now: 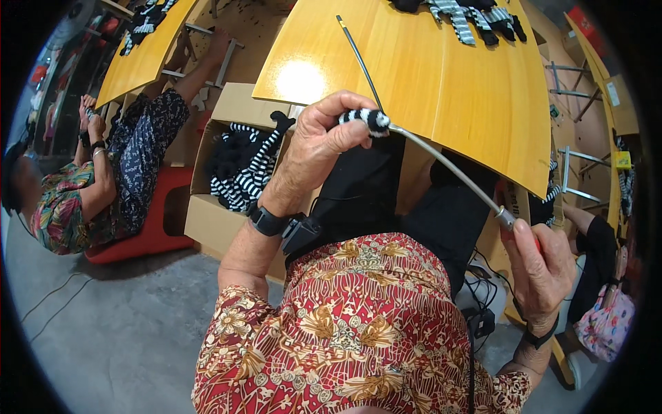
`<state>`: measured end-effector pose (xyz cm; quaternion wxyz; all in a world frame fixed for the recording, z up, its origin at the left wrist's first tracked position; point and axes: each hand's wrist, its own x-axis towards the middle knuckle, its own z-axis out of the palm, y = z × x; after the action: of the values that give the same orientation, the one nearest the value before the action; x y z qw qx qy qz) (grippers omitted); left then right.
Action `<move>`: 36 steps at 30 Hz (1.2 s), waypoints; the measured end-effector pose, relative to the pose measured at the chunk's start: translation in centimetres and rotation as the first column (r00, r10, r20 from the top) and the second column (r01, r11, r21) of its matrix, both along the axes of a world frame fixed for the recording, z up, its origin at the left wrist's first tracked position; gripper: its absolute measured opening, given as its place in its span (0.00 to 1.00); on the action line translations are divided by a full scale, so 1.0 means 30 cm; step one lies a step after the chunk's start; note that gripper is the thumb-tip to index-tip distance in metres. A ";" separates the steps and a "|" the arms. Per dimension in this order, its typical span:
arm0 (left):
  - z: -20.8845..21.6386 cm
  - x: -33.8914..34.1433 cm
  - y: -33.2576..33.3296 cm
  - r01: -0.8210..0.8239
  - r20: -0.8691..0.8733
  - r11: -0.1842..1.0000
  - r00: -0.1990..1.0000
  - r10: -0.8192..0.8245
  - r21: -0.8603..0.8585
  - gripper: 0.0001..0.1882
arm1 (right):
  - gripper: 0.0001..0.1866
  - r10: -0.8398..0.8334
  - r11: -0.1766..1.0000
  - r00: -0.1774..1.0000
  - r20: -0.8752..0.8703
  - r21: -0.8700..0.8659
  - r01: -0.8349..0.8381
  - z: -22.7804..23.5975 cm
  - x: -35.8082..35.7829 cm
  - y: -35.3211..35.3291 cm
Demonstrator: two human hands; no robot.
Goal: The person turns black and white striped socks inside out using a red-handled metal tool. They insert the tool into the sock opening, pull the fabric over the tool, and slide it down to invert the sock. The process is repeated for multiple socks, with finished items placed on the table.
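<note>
My left hand (324, 134) is closed around a small black-and-white striped fabric piece (365, 121), pinched between thumb and fingers above my lap. In my right hand (541, 265) is the red handle of a long metal rod tool (452, 168), with a metal collar near the grip. The far end of the shaft meets the striped piece at my left fingers; whether it goes inside is hidden. Beyond that hand, a thin dark stick (355, 52) with a yellow band slants across the tabletop, its near end by the striped piece.
Striped and black fabric pieces (458, 17) lie at the far edge of the yellow table (476, 103). An open cardboard box (214, 217) full of striped pieces stands at my left. Co-workers sit left and right; one uses a red stool (148, 221). Cables (483, 283) hang near my right.
</note>
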<state>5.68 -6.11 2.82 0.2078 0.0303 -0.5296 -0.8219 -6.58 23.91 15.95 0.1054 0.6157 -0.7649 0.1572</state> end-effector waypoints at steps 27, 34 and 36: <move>-0.039 -0.001 0.007 0.015 -0.038 0.995 0.999 -0.012 0.100 0.13 | 0.30 -0.030 0.997 0.999 0.019 -0.073 0.031 -0.028 0.008 0.006; -0.030 -0.002 -0.010 0.041 -0.010 0.999 0.999 -0.041 -0.010 0.14 | 0.27 -0.004 1.000 1.000 0.020 -0.020 0.004 -0.005 -0.008 0.002; -0.032 -0.007 -0.003 0.033 -0.008 0.999 0.999 -0.033 0.002 0.13 | 0.27 0.000 1.000 1.000 0.002 0.004 0.000 0.001 -0.007 -0.003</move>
<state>5.49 -6.20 1.85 0.1962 0.0183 -0.5280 -0.8260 -6.78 23.81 15.98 0.1035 0.6157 -0.7654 0.1561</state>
